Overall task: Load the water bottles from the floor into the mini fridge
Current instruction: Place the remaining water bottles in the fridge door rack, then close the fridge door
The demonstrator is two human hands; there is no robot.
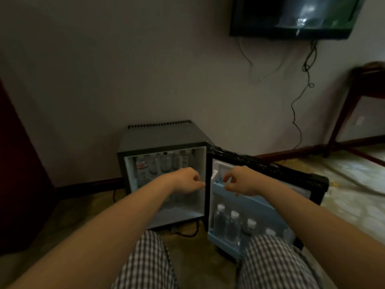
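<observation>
The grey mini fridge (160, 134) stands against the wall with its door (270, 167) swung open to the right. Several clear water bottles (164, 163) stand on the upper shelf inside. More white-capped bottles (232, 226) fill the blue lower door rack (218, 239). My left hand (185, 182) hovers in front of the fridge opening, fingers loosely curled, holding nothing. My right hand (239, 182) hangs just over the door's upper blue shelf (220, 185), fingers loosely curled and empty. No bottle shows on the floor.
My knees in checked shorts (145, 263) are close below the fridge. A dark cabinet (18, 174) stands at the left. A wall-mounted TV (295, 15) with dangling cables (295, 113) is above right. A wooden table leg (343, 113) is at the far right.
</observation>
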